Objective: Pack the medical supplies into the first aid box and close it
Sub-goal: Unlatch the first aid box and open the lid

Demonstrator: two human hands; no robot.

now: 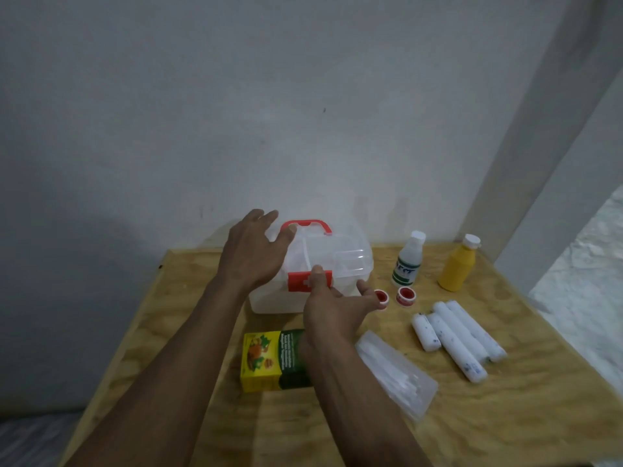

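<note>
A translucent white first aid box (340, 261) with a red handle and a red cross latch (298, 281) stands closed at the back of the wooden table (539, 416). My left hand (251, 252) lies spread over the left side of its lid. The thumb of my right hand (332, 306) presses on the red latch, with its fingers spread under the box's front. To the right lie two red tape rolls (404, 295), several white bandage rolls (455, 337), a white bottle (409, 259) and a yellow bottle (458, 264).
A yellow and green carton (269, 360) lies in front of the box, partly under my right forearm. A clear plastic packet (397, 372) rests beside it. A grey wall rises right behind the table, and the table's right edge drops to a pale floor.
</note>
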